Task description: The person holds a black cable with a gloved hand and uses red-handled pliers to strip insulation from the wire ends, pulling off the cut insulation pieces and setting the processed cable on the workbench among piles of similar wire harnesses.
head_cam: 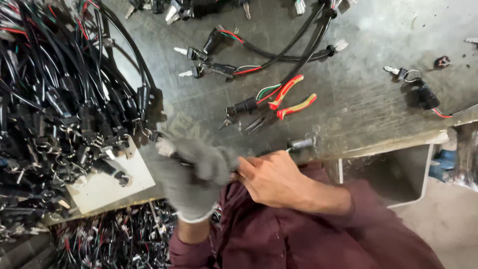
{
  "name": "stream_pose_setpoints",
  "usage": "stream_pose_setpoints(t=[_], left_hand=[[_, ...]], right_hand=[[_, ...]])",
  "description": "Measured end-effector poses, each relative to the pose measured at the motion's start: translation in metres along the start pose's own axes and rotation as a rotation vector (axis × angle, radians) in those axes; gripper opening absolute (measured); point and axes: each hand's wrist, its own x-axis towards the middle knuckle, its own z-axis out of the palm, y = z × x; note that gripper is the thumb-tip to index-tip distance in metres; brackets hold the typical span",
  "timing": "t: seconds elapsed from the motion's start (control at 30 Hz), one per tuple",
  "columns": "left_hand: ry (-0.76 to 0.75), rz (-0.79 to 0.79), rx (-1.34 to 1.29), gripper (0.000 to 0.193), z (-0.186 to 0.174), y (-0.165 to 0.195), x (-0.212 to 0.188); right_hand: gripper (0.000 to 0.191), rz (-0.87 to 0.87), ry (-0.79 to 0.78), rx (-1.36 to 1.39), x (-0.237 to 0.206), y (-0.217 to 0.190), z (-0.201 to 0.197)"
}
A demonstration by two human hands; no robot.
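L hand (pixel 191 179), in a grey glove, is curled shut round a thin black cable (pixel 180 160) at the counter's (pixel 358 99) near edge; motion blur hides the fingers, so how tight the grip is I can't tell. R hand (pixel 271 178), bare, sits just beside it, thumb touching the glove, fingers folded in; grip looks closed, but what it has hold of is hidden under the palm. Both hands are over a maroon shirt (pixel 308 234), right at the counter edge.

A small metal cylinder part (pixel 301 145) lies just beyond the R hand. Further back, pliers (pixel 289 102) w/ red-yellow handles lie on the counter, jaws toward the hands, touching a black switch w/ coloured wires (pixel 246 105). More keyed switches on black cables lie behind that. Big heap of black harnesses (pixel 59 109) fills the L side, partly over a white board (pixel 107 187). A second pile of wires (pixel 114 239) sits below the counter edge.
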Motion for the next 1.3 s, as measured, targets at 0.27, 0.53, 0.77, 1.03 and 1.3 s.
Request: stream_pose_setpoints(t=[0.27,0.53,0.77,1.03,1.3], left_hand=[[0.162,-0.115,1.103,0.028,-0.021,0.001,-0.022],[-0.065,-0.358,1.378,0.042,-0.035,-0.051,-0.032],[-0.081,0.215,1.894,0.033,-0.014,-0.051,-0.004],[-0.182,-0.389,1.317,0.024,-0.016,-0.018,0.007],[0.049,-0.005,1.638,0.023,-0.003,0.005,0.006]], right_hand=[[0.046,-0.234,0.295,0.091,0.013,-0.004,-0.063],[0.049,-0.187,0.315,1.381,-0.004,-0.026,-0.106],[0.048,-0.128,0.331,1.618,-0.02,0.004,-0.079],[0.055,-0.173,0.603,1.753,0.023,0.027,-0.099],[0.059,-0.028,-0.159,0.991,0.011,0.05,-0.014]])
